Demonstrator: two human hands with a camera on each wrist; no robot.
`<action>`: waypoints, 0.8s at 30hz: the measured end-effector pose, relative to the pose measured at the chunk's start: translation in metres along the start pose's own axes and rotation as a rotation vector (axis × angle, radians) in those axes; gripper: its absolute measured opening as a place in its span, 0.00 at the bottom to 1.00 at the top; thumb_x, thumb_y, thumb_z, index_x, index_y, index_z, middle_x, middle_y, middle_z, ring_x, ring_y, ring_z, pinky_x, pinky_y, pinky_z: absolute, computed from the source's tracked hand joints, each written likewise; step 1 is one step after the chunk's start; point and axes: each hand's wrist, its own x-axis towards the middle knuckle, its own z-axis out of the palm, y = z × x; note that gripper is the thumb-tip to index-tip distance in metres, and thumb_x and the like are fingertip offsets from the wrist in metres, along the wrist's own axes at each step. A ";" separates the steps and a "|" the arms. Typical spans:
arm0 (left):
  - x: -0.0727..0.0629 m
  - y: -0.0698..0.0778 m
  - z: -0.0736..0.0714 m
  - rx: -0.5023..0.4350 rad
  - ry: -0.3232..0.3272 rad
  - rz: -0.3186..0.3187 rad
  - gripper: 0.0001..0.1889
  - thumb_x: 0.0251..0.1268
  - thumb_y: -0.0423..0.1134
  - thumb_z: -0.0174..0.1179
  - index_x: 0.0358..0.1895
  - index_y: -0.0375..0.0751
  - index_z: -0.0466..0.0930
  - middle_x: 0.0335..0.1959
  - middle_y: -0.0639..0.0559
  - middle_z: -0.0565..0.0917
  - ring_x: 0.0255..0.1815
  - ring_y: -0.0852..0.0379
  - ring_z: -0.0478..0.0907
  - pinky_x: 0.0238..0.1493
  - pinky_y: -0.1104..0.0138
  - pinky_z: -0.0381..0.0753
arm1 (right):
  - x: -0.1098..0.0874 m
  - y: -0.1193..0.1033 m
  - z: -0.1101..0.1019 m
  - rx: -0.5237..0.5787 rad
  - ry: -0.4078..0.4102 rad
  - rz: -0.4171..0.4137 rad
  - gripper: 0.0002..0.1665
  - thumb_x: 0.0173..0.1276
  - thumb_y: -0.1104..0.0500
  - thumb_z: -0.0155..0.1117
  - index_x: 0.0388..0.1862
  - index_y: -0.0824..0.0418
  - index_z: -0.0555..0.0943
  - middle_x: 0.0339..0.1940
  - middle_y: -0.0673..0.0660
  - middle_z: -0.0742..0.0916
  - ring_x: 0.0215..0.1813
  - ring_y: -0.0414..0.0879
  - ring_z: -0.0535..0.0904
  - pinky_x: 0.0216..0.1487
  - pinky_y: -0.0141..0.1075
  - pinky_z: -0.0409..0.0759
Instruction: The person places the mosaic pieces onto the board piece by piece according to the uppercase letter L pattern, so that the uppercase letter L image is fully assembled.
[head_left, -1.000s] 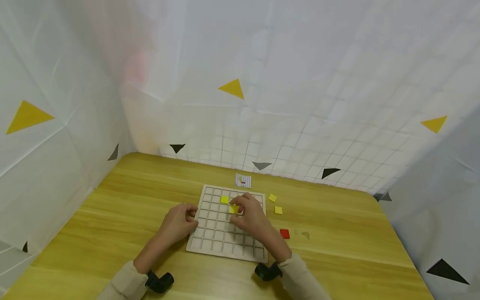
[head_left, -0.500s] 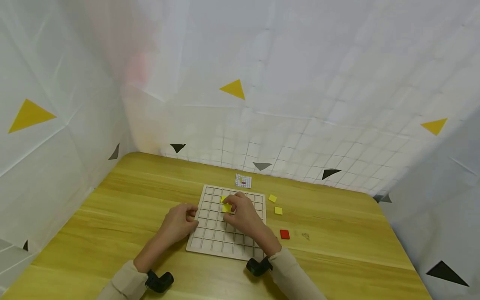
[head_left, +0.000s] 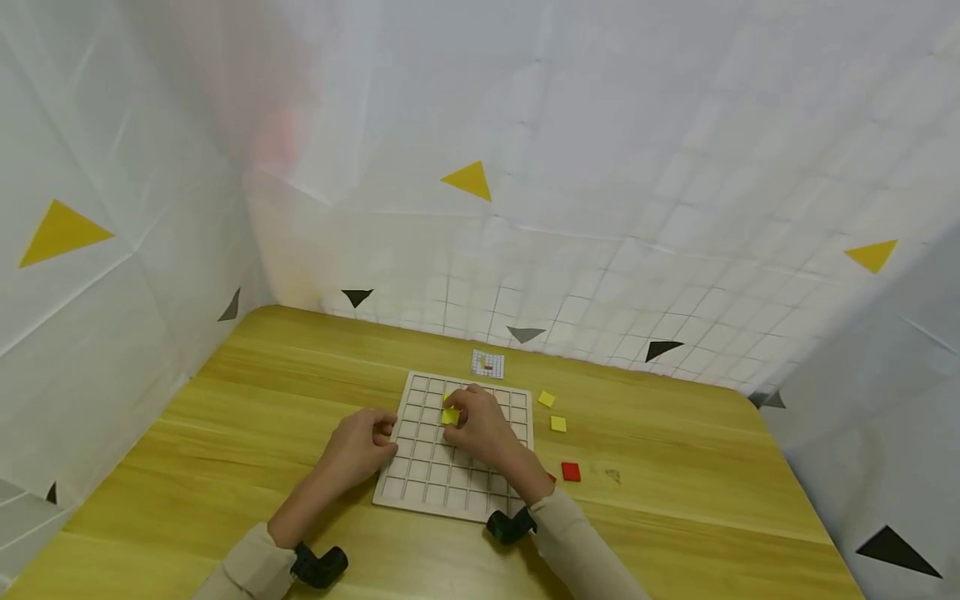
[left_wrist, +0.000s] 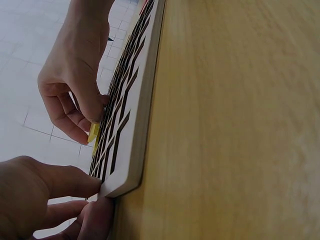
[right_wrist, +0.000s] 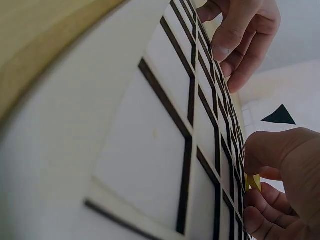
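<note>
Closest to me, a red tile lies right of the gridded board, whose left edge the person's left hand pinches. The right hand pinches a yellow tile at the far-left cells; beyond sits a printed card.

My board: pale, dark grid lines
My pinched tile: yellow
Loose tiles: two yellow, plus red
Card before me: white grid, yellow and reddish marks
Table: yellow-brown wood grain
My sleeves: beige
Backdrop: white; yellow, black, grey triangles; thin grid lines
</note>
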 end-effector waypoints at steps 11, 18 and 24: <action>0.001 -0.003 0.002 0.007 0.002 0.006 0.20 0.54 0.27 0.68 0.53 0.30 0.83 0.37 0.50 0.82 0.35 0.58 0.81 0.38 0.61 0.83 | 0.002 0.001 0.004 -0.010 -0.026 0.007 0.17 0.55 0.68 0.68 0.46 0.63 0.85 0.37 0.57 0.79 0.32 0.41 0.72 0.32 0.34 0.73; 0.000 -0.004 0.003 0.005 0.005 0.012 0.20 0.53 0.27 0.68 0.53 0.31 0.83 0.37 0.49 0.82 0.35 0.58 0.81 0.38 0.60 0.83 | 0.002 0.000 0.004 -0.024 -0.026 0.019 0.16 0.55 0.67 0.68 0.45 0.62 0.85 0.36 0.56 0.78 0.31 0.42 0.72 0.32 0.34 0.73; 0.000 -0.004 0.003 0.000 0.011 0.012 0.21 0.53 0.27 0.68 0.53 0.30 0.83 0.37 0.49 0.82 0.35 0.57 0.81 0.38 0.60 0.83 | 0.002 -0.001 0.004 -0.024 -0.032 0.025 0.16 0.55 0.66 0.68 0.45 0.62 0.85 0.38 0.56 0.79 0.33 0.42 0.74 0.33 0.34 0.75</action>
